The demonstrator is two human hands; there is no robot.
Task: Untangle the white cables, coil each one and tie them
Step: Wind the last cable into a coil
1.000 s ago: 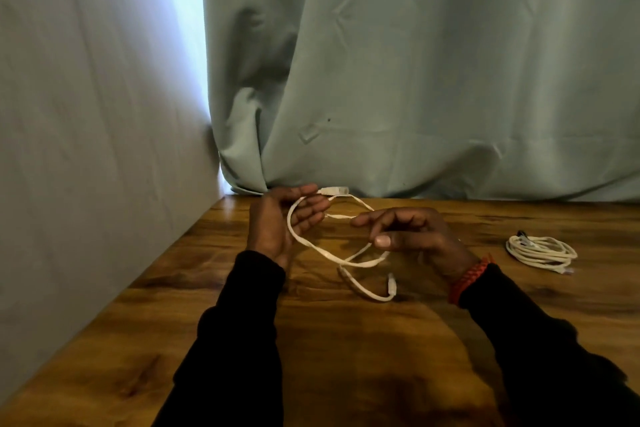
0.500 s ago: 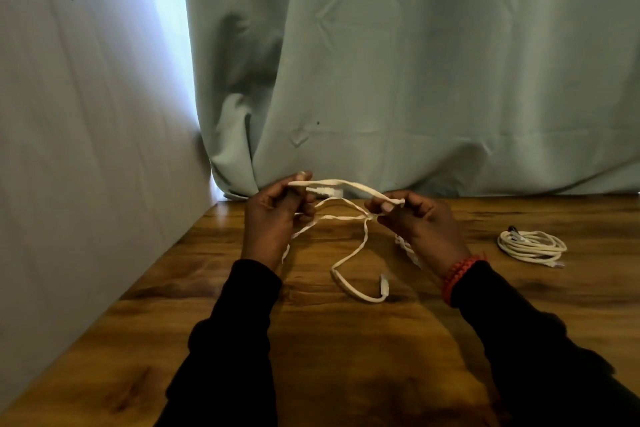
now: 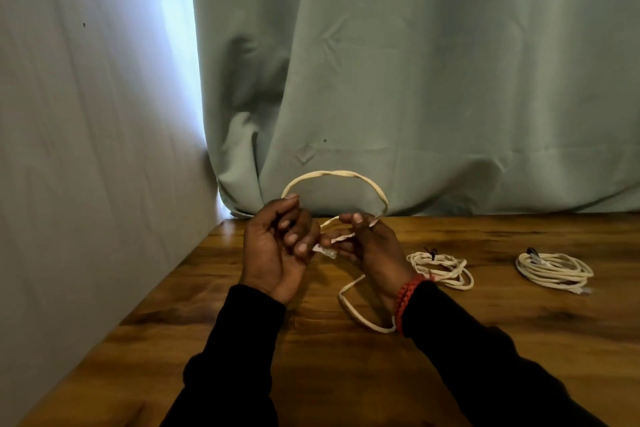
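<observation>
A flat white cable [image 3: 341,174] arches in a loop above the wooden table [image 3: 311,374], held up between both hands. My left hand [image 3: 275,253] pinches one side of the loop, with a clear plug end poking out by its fingers. My right hand [image 3: 372,246] pinches the other side, and the cable's loose tail [image 3: 356,314] trails down onto the table under my right wrist. Two coiled white cables lie to the right: one [image 3: 441,269] just beside my right hand, another [image 3: 552,270] farther right. Each has a dark tie on it.
A pale green curtain [image 3: 415,97] hangs along the table's back edge. A grey cloth-covered wall [image 3: 86,149] runs down the left side. Bare wood lies in front of my arms.
The hands have come closer together and the cable between them has risen into a tall round loop. A second coiled cable, beside my right hand, now shows.
</observation>
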